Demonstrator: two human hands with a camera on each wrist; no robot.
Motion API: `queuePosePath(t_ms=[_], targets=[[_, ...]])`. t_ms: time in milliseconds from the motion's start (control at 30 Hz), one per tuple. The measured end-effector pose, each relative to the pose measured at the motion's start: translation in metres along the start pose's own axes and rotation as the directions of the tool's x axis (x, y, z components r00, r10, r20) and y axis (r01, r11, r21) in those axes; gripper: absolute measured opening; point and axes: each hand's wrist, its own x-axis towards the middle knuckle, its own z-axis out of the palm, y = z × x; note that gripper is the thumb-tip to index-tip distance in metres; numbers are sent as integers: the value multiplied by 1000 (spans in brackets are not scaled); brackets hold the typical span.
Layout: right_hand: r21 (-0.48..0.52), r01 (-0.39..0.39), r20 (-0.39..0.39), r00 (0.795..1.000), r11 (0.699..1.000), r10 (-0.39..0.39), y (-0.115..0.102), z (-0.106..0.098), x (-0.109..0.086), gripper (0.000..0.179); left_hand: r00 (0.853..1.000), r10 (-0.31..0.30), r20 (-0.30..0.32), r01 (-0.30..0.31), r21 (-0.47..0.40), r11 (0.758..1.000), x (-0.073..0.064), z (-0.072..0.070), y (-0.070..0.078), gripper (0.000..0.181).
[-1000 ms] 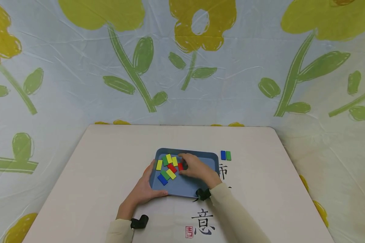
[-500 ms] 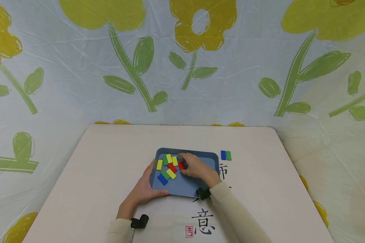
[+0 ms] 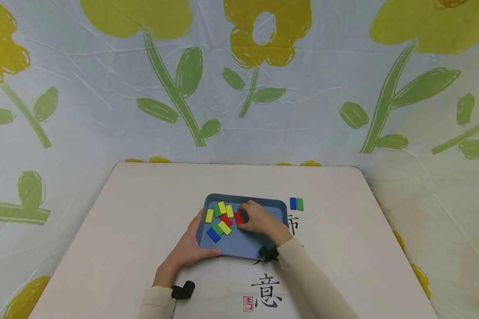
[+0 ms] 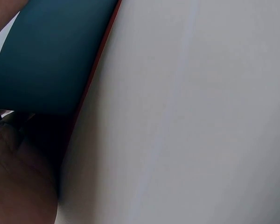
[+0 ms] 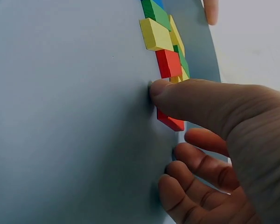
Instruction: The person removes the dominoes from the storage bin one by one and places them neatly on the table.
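Observation:
A blue-grey tray (image 3: 243,248) lies on the table with several small rectangular blocks in its left half. My left hand (image 3: 191,246) holds the tray's near left corner, thumb along the front side and fingers up the left side. The left wrist view shows the tray wall (image 4: 46,60) close beside that hand. Over the tray, my right hand (image 3: 259,220) pinches a red block (image 3: 238,219) between thumb and index finger. In the right wrist view the thumb (image 5: 177,95) covers part of this red block (image 5: 170,122). Another red block (image 3: 225,220) lies just left of it.
Yellow blocks (image 3: 209,216), green blocks (image 3: 217,229) and a blue block (image 3: 213,235) lie loosely grouped in the tray. On the table beyond its right end, a blue block (image 3: 293,203) and a green block (image 3: 300,204) stand side by side. A flowered cloth (image 3: 287,133) hangs behind the table.
The right index finger has drawn back toward the thumb, and the red block has slid slightly right, away from the other blocks. The left hand and tray have stayed put.

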Motion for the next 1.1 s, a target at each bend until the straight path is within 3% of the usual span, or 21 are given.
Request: queuePosePath(t_ms=[300,500,1100], targets=[[10,-2,18,1000,1000,2,1,0,1,46,1000,-8,12,8,-3,1000,0,-1,2,134],[30,9,-11,1000,1000,-8,4,-5,-1,47,1000,-3,15,3,-10,1000,0,-1,1,134],[85,-43,-123,991,995,53,32,-47,-18,51,1000,-9,6,9,-2,1000,-1,0,1,134]])
